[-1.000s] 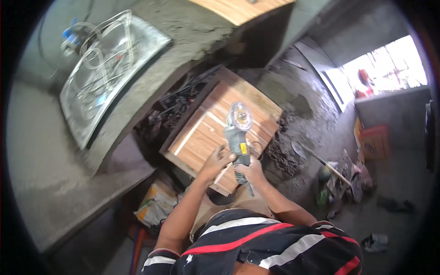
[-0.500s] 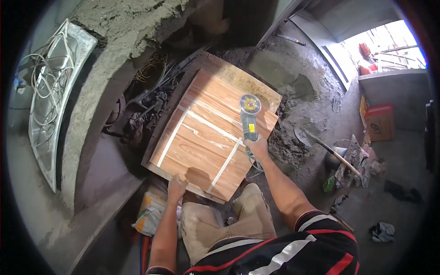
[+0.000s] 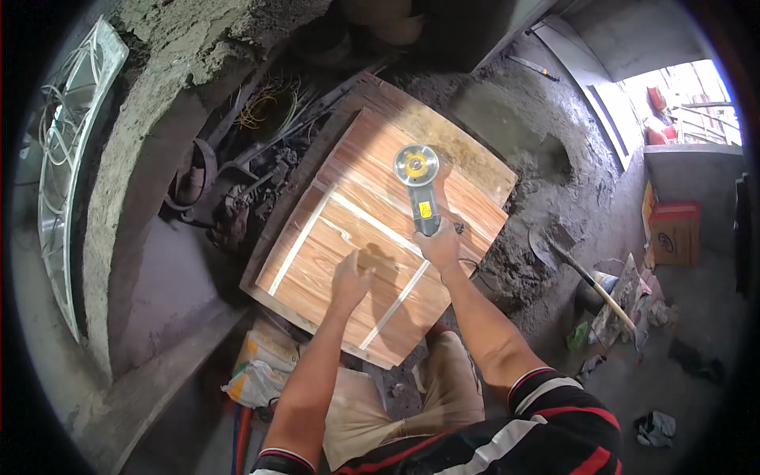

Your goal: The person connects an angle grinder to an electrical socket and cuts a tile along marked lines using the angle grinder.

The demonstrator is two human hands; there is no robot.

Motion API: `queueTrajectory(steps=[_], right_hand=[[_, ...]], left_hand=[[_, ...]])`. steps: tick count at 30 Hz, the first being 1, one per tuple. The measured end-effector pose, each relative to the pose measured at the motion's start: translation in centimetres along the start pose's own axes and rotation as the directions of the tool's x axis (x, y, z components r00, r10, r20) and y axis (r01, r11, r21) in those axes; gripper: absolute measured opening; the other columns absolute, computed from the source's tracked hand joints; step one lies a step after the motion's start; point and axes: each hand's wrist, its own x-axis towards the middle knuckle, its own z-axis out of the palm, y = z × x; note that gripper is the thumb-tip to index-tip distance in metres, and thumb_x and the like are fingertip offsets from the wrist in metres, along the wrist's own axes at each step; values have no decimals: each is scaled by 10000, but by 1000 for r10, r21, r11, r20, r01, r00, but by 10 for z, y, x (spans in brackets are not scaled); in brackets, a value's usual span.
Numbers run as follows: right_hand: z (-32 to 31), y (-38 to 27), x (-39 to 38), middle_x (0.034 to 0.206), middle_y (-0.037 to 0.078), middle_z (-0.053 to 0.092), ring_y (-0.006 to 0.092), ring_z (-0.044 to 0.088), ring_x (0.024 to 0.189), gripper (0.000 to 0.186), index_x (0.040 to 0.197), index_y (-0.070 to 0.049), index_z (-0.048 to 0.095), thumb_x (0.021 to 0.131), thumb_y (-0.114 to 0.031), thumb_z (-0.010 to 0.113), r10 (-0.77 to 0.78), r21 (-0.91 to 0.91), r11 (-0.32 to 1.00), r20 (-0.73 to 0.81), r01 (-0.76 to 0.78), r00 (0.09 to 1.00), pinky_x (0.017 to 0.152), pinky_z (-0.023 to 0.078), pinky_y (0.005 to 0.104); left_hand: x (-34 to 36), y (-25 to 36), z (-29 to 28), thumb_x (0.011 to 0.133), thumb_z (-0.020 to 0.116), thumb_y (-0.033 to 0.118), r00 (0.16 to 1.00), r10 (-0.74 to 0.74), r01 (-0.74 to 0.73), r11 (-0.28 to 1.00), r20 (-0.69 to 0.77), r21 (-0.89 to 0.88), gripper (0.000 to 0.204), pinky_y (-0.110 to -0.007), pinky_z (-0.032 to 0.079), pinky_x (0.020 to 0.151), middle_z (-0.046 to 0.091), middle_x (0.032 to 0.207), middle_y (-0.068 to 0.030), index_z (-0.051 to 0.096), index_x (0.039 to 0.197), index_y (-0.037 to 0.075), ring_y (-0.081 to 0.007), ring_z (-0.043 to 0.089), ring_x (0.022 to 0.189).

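Gripping with right hand (image 3: 439, 244) the rear body of an angle grinder (image 3: 425, 207), closed firmly round it. Aimed away from the body, disc (image 3: 416, 165) foremost, round face upward. Held over the far right part of a wood-grain panel (image 3: 317, 261), inside its outline; cannot tell how high above the surface.

Reaching over the same panel with left hand (image 3: 350, 283), loosely parted, thumb standing out, gripping nothing visible; cannot tell whether touching the wood. Well apart from the disc, with a stretch of panel between.

Laid askew on a larger board (image 3: 467, 150), wide along the far right edge, narrower along the near left. Crossed by white strips (image 3: 381, 219).

Tight at the near edge: tan trousers (image 3: 447, 380) just beside the lowest corner, sack (image 3: 257, 376) off to its left. Bordered on the right by grey rubble (image 3: 511, 269), then by a shovel (image 3: 594, 286), angled outward, with more floor room beyond. Closed in on the left by dark debris (image 3: 237, 210) and a rough concrete counter (image 3: 131, 142), bearing a steel sink (image 3: 74, 178) near its outer side.
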Motion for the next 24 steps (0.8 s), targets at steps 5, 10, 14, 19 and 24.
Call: queueTrajectory(steps=[5,10,14,19,24], right_hand=[[24,1,0,983,260,737,435,724,940,443,1025,8,696,744,-290,865,-54,33,998,24,53,998,839,578,504],[36,23,6,1125,241,715,428,699,1069,514,1112,-14,670,784,-349,881,-53,-28,998,-1,53,999,893,557,510],[59,37,9,1161,242,706,439,676,1125,578,1167,-3,661,786,-384,870,113,46,992,46,-115,992,934,549,519],[59,85,23,1162,252,693,435,652,1173,554,1278,26,642,882,-339,771,139,359,919,90,-163,986,1000,518,509],[28,77,2,1167,259,690,407,666,1166,393,1262,46,651,961,-204,683,-114,40,992,-145,121,983,1027,514,470]], left_hand=[[76,90,13,839,878,341,997,-51,38,973,-51,-226,1003,-414,535,1045,638,1354,-341,346,1529,-154,-388,657,1271],[120,136,39,746,934,402,995,-83,70,973,-52,-219,962,-448,564,977,699,1208,-293,424,1374,-117,-401,715,1134],[132,136,58,747,921,368,976,-145,134,988,-162,-77,849,-500,565,956,701,1162,-289,459,1311,-67,-453,708,1091],[137,161,82,764,893,307,971,-153,152,988,-184,-23,811,-524,559,970,664,1215,-308,456,1343,-55,-474,686,1118],[133,137,91,780,873,273,961,-117,111,993,-251,-40,841,-530,556,971,634,1247,-307,429,1415,-55,-481,663,1150]])
